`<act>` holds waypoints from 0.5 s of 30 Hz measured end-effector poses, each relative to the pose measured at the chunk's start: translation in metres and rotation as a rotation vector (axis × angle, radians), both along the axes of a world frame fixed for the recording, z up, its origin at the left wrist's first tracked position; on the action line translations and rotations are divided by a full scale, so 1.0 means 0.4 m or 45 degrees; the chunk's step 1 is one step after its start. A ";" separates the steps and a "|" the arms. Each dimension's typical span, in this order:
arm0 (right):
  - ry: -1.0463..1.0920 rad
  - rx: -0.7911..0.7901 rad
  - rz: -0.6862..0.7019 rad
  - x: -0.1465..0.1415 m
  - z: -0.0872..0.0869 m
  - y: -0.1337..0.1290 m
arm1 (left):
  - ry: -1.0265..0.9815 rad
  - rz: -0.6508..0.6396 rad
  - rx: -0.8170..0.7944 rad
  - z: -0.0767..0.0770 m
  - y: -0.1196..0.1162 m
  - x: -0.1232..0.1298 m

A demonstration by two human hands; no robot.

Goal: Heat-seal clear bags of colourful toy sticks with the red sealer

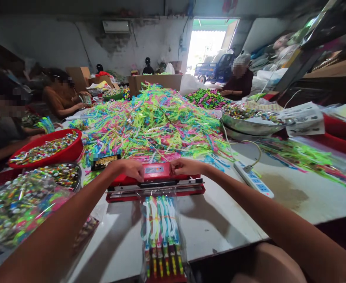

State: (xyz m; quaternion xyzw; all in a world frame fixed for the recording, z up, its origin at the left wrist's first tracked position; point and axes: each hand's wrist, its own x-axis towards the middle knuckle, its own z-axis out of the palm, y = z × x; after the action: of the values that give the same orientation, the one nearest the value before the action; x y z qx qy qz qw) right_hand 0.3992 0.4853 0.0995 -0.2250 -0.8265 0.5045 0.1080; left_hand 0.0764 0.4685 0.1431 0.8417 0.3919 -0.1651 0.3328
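A red heat sealer [157,169] sits on the white table, its black-handled bar lowered over the mouth of a clear plastic bag [161,220]. Inside the bag lies a row of several colourful plastic sticks with white, blue and green strips, hanging toward me past the table's edge. My left hand [133,169], fingers curled, is closed on the left part of the sealer. On its right part rests my right hand [185,166], also closed with bent fingers. The undersides of both hands are partly hidden. A phone [105,162] leans just left of the sealer.
Behind the sealer rises a big heap of colourful strips [161,118]. A red basin [50,147] and bags of small parts [16,208] crowd the left. To the right are a power strip [254,180] with cables and a metal bowl [249,122]. Several people sit around.
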 end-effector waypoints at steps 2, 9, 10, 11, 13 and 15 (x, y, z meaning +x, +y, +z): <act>0.042 -0.113 -0.028 0.002 0.000 -0.006 | -0.002 0.000 -0.025 -0.004 0.004 -0.016; 0.147 -0.214 -0.060 -0.003 -0.001 -0.011 | -0.093 0.038 -0.024 -0.015 0.016 -0.072; 0.172 -0.215 -0.060 -0.005 -0.001 -0.011 | -0.156 0.066 -0.016 -0.020 0.013 -0.080; 0.185 -0.218 -0.054 -0.007 -0.001 -0.011 | -0.233 0.090 -0.014 -0.025 0.010 -0.088; 0.163 -0.230 -0.030 -0.011 0.000 -0.011 | -0.399 0.118 -0.041 -0.033 0.002 -0.098; 0.090 -0.201 0.006 -0.017 0.002 -0.010 | -0.511 0.118 -0.096 -0.037 -0.006 -0.101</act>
State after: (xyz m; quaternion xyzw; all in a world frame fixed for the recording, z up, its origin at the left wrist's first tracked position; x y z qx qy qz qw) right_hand 0.3924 0.4812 0.1005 -0.2128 -0.7805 0.5759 0.1179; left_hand 0.0359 0.4661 0.1281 0.8257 0.3495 0.0067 0.4427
